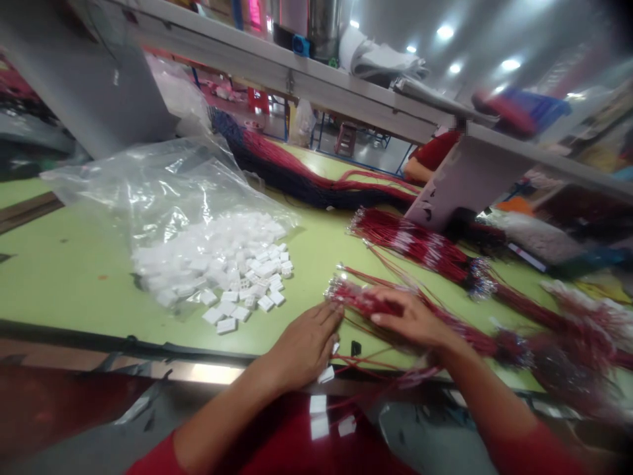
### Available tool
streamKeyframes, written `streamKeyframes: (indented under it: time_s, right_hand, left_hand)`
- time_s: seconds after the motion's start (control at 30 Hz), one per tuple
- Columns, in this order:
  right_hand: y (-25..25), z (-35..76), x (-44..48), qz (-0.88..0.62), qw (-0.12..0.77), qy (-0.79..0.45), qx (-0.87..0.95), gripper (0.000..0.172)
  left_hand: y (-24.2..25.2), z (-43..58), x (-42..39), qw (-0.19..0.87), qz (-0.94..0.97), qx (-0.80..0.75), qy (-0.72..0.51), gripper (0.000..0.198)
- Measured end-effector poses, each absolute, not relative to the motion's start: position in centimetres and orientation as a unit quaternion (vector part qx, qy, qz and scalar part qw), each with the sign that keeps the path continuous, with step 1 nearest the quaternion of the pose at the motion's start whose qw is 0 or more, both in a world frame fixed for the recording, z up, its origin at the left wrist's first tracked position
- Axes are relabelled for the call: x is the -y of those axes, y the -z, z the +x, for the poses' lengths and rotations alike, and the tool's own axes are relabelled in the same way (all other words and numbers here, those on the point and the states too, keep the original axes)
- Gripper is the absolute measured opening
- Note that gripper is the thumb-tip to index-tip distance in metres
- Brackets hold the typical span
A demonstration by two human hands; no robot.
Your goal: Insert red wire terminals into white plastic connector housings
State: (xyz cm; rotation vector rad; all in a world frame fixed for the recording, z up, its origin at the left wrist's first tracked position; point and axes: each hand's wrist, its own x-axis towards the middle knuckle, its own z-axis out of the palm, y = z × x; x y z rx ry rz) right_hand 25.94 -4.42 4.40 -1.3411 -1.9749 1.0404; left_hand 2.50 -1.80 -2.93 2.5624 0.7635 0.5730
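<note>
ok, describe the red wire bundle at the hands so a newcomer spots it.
On the green table, look right of the white plastic pieces. The red wire bundle lies there, its silvery ends by the left hand. Unlike the red bundle farther back, this one is under the right hand.

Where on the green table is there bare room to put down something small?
The green table is barest left of the white blocks, before the clear bag. A narrower bare patch lies between the blocks and red wires. Wires crowd the table around the right hand.

L hand (pixel 307 340) lies palm-down, R hand (pixel 410 316) half-curled
</note>
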Motion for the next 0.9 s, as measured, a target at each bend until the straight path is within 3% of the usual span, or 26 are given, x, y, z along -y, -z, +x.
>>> streamKeyframes:
  time_s: [0.1, 0.27, 0.33, 0.43, 0.57, 0.7, 0.9]
  right_hand:
    - [-4.3, 26.0, 4.5, -0.514, 0.24, -0.491, 0.661, 0.028]
    - [-1.6, 24.7, 3.3, -0.563, 0.219, -0.296, 0.74, 0.012]
    - [-1.2, 24.4, 3.0, -0.543, 0.24, -0.281, 0.754, 0.015]
    - [-1.6, 24.4, 3.2, -0.531, 0.267, -0.367, 0.715, 0.031]
    - [-2.8, 24.2, 3.9, -0.53, 0.218, -0.553, 0.605, 0.042]
    - [-3.0, 23.9, 4.0, -0.53, 0.217, -0.588, 0.571, 0.041]
    - [-2.7, 23.4, 3.5, -0.547, 0.227, -0.607, 0.53, 0.045]
  left_hand:
    - [3.2, 3.0, 1.1, 0.182, 0.924, -0.279, -0.188, 0.043]
    - [2.8, 3.5, 0.8, 0.199, 0.913, -0.284, -0.214, 0.031]
    - [2.4, 3.3, 1.3, 0.206, 0.909, -0.285, -0.223, 0.033]
    - [1.6, 2.6, 2.5, 0.228, 0.906, -0.28, -0.223, 0.032]
    - [1.2, 1.5, 3.7, 0.305, 0.875, -0.275, -0.258, 0.025]
    - [2.2, 0.9, 3.5, 0.341, 0.794, -0.357, -0.354, 0.018]
    - [2.7, 1.0, 2.9, 0.427, 0.719, -0.387, -0.389, 0.014]
